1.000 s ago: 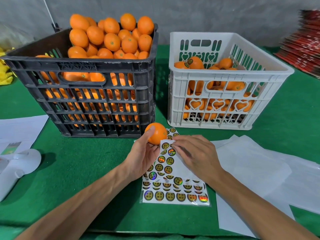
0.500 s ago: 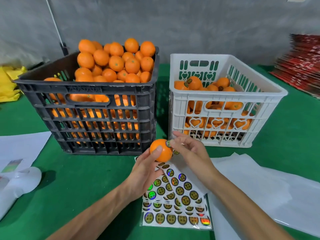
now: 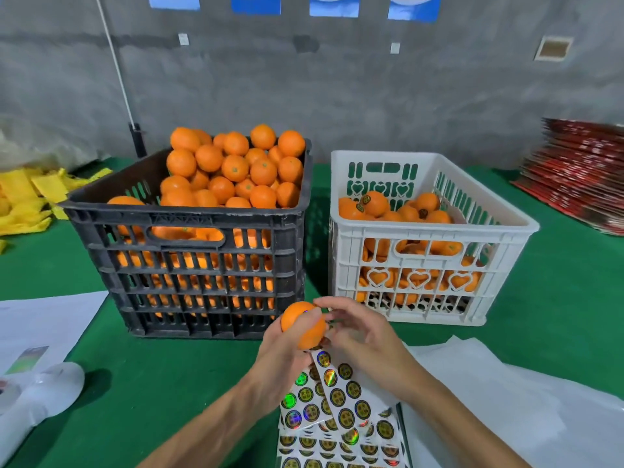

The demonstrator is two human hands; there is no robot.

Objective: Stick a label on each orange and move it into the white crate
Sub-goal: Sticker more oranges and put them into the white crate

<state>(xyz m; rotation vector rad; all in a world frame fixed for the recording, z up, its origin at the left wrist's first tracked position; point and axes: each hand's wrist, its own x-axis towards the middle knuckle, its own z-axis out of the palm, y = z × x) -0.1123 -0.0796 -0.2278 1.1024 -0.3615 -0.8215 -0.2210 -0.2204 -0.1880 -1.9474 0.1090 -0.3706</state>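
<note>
My left hand (image 3: pixel 282 349) grips an orange (image 3: pixel 302 324) above the sticker sheets (image 3: pixel 337 407), in front of the gap between the two crates. The fingers of my right hand (image 3: pixel 358 336) curl against the orange's right side; the label itself is hidden under them. A black crate (image 3: pixel 189 268) at the left is heaped with unlabelled oranges (image 3: pixel 233 170). To its right, the white crate (image 3: pixel 429 231) holds several oranges with round labels (image 3: pixel 374 204).
Sheets of round holographic stickers lie on the green table (image 3: pixel 145 376) under my hands. White paper (image 3: pixel 506 410) lies at the right and more white sheets (image 3: pixel 40 325) at the left. Yellow bags (image 3: pixel 27 197) sit far left, a red stack (image 3: pixel 580 173) far right.
My right hand left the sticker sheet and came up against the orange. Both hands and the orange rose a little toward the crates, and my head tilted up.
</note>
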